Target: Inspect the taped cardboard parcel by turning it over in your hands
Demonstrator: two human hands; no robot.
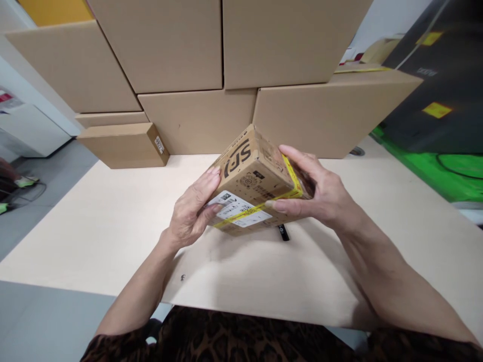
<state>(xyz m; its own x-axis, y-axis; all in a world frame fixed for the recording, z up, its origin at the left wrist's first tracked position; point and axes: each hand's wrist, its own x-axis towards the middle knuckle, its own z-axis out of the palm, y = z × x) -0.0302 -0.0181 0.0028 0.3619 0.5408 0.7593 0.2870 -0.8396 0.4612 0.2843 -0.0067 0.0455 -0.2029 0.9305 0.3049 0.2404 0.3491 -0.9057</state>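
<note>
Between both hands a brown cardboard box (260,173) is held tilted over the table. It carries black print, a white shipping label (247,217) and yellow tape (291,173) around one end. My left hand (196,206) grips the box's left end, with the thumb on the label side. On the right end my right hand (313,186) has its thumb near the tape and its fingers over the top edge. Just below the box a small black object with white lettering (284,233) lies on the table, its upper part hidden. The box's underside is out of sight.
Large plain cartons (199,120) are stacked along the back of the pale table (94,226). At the back left lies a smaller flat carton (124,146) with a label. A tiny dark mark or bit (182,277) is near the front edge. To the right stands a dark panel (433,95).
</note>
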